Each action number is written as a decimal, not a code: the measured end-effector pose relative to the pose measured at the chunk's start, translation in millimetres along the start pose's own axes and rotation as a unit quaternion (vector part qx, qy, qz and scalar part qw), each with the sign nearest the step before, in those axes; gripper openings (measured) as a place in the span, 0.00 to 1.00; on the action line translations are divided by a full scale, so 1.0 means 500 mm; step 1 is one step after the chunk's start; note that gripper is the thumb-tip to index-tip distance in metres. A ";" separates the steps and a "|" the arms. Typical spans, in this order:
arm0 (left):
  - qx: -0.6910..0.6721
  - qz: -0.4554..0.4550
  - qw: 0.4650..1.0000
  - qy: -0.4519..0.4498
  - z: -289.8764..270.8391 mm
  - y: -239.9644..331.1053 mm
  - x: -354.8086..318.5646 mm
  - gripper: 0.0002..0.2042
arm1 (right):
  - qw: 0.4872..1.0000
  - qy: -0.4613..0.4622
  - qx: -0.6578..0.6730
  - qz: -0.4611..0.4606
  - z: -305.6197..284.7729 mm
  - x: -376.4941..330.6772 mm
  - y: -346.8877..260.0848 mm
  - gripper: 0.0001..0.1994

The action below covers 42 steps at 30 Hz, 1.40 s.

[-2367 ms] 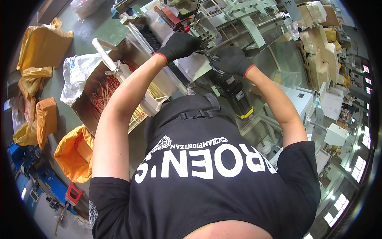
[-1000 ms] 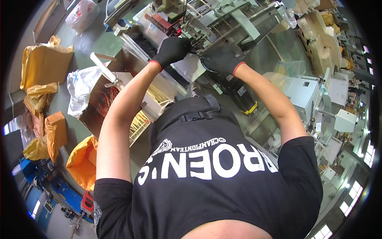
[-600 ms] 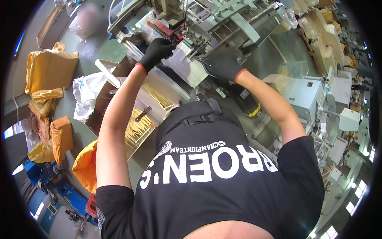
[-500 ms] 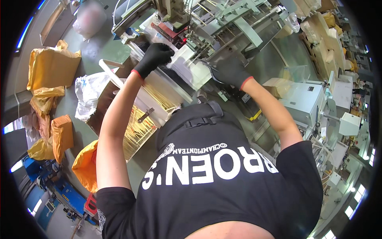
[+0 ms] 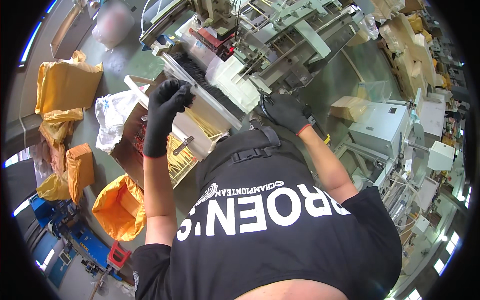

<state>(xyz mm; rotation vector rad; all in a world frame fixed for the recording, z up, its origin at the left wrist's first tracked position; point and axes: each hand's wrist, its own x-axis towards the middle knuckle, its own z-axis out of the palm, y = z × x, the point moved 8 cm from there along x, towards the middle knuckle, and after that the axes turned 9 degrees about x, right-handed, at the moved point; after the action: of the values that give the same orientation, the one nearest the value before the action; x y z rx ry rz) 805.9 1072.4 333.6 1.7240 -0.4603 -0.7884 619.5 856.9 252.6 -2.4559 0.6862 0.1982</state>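
My left hand (image 5: pixel 169 107), in a black glove, is raised over the tray of thin yellowish sticks (image 5: pixel 202 122). Its fingers are curled closed, and whatever they may hold is hidden. At the machine's near edge, my right hand (image 5: pixel 287 111), also gloved in black, is closed around a dark tool with a curved loop (image 5: pixel 265 107); its exact kind is unclear. Just left of that tool lie flat white sheets or bags (image 5: pixel 240 82) beside a black brush strip (image 5: pixel 216 92). Above them, the grey-green machine (image 5: pixel 285 42) carries a red part (image 5: pixel 212 42).
A cardboard box (image 5: pixel 125 157) and a white plastic bag (image 5: pixel 116 120) stand left of the stick tray. Open orange sacks (image 5: pixel 120 207) sit on the floor at left. To the right is a light grey cabinet (image 5: pixel 382 122), with a carton (image 5: pixel 350 107) beside it.
My left hand has drawn back from the white sheets, toward me and to the left. My right hand has shifted slightly nearer to me, and the brush strip shows more fully.
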 end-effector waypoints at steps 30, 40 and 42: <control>-0.134 -0.027 0.990 -0.028 0.169 -0.016 -0.105 0.07 | 0.995 -0.062 0.078 0.022 0.035 -0.133 0.094 0.19; -0.100 -0.050 0.985 -0.130 0.271 -0.035 -0.091 0.05 | 0.997 0.038 0.063 0.023 0.048 -0.065 0.054 0.19; -0.108 -0.086 0.980 -0.141 0.280 -0.042 -0.097 0.04 | 0.996 0.055 0.061 0.020 0.066 -0.034 0.055 0.20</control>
<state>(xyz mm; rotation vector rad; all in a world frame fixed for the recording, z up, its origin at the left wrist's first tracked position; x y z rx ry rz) 670.9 1013.8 306.1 1.4690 -0.4024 -1.1737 591.0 863.8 216.8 -2.3512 0.7732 0.0358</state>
